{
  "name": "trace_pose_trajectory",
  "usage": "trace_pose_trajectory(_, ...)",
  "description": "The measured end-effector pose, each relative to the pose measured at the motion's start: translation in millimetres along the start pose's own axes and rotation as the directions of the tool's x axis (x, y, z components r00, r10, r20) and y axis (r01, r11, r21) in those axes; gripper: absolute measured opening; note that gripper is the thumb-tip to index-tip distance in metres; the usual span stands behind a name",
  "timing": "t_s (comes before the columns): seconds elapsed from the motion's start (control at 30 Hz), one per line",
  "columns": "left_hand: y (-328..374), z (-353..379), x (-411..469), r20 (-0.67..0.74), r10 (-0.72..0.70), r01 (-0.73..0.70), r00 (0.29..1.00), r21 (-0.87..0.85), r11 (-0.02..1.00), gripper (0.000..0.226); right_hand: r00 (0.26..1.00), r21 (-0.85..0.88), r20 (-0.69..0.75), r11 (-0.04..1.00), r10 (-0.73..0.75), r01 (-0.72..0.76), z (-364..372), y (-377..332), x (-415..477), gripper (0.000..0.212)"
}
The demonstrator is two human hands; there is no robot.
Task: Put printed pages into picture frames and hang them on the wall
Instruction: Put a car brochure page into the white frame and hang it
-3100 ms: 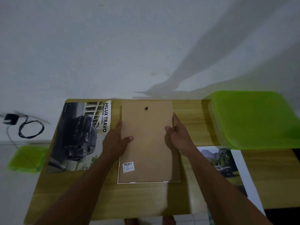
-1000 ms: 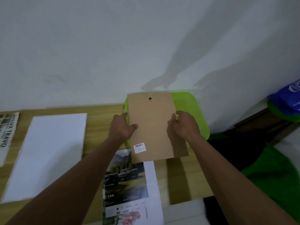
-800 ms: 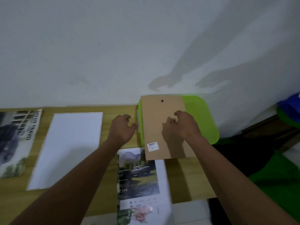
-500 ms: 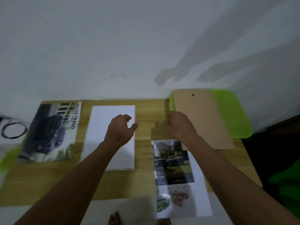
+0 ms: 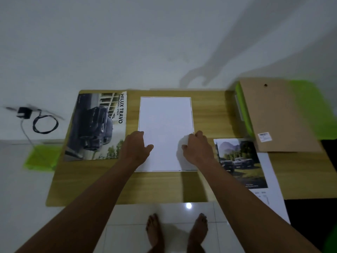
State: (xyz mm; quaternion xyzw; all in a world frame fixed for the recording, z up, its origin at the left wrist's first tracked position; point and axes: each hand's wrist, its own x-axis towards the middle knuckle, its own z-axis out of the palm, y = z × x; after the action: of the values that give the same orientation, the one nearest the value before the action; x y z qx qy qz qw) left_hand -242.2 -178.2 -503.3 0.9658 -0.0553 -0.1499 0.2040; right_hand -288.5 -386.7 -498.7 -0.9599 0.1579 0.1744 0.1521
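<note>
Picture frame point(image 5: 166, 115) is lying flat mid-worktop point(image 5: 209, 115), white insert showing. Its backing board point(image 5: 277, 117) is sitting apart on the green lid point(image 5: 310, 110). Left hand point(image 5: 135, 148) and right hand point(image 5: 197, 147) are resting at the frame's side edges, fingers loosely curled; cannot tell if gripping. Truck page point(image 5: 96, 126) and landscape page point(image 5: 240, 165) are lying unframed beside it; nothing hung yet.

It is looking like a home: bare feet point(image 5: 156, 232) are standing on glossy white tiles point(image 5: 127, 234), a low wooden table point(image 5: 209, 115) is sitting against a plain wall point(image 5: 127, 42), and a charger point(image 5: 23, 112) is lying nearby.
</note>
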Motion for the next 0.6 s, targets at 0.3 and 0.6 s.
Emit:
trace_pose_trajectory(0.3,-14,12,2,-0.090,0.071,-0.071,0.993,0.003,0.997,0.044,0.987,-0.043,-0.128,0.994,0.098,-0.104,26,-17,3,0.063)
trace_pose_trajectory(0.6,-18,13,0,-0.127,0.132,-0.128,0.983,0.039,0.991,0.044,0.961,0.152,-0.264,0.988,0.078,-0.039,28,-26,0,0.032)
